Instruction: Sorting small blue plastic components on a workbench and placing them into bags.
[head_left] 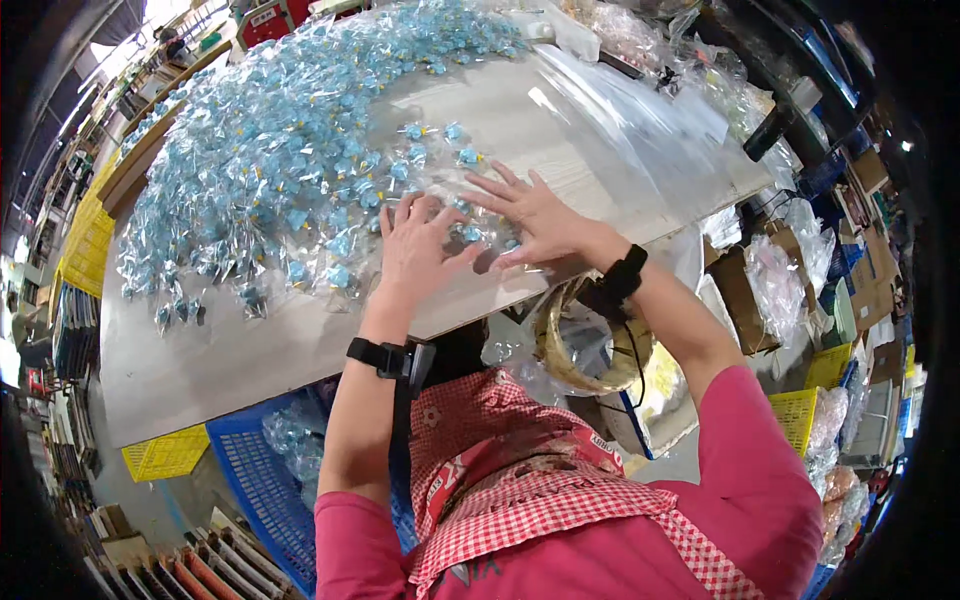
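Both of my hands rest low over the near part of a pale worktable (260, 355). My left hand (420, 245) has its fingers bent and apart, at the edge of a wide heap of small light-blue pieces in clear plastic bags (270, 150). Close beside it, my right hand (535, 215) is open with fingers spread to the left. Between the two hands lie a few bagged blue pieces (470, 232), partly hidden by my fingers. Some of the pieces show small yellow parts; their exact kind is too small to tell.
Flat clear plastic sheets or sleeves (640, 130) lie on the table's right side. Below the near edge are a round tub (550, 345) and a blue crate (255, 480) with bagged pieces. Yellow crates (165, 455) stand at the left, cardboard boxes and plastic bags at the right.
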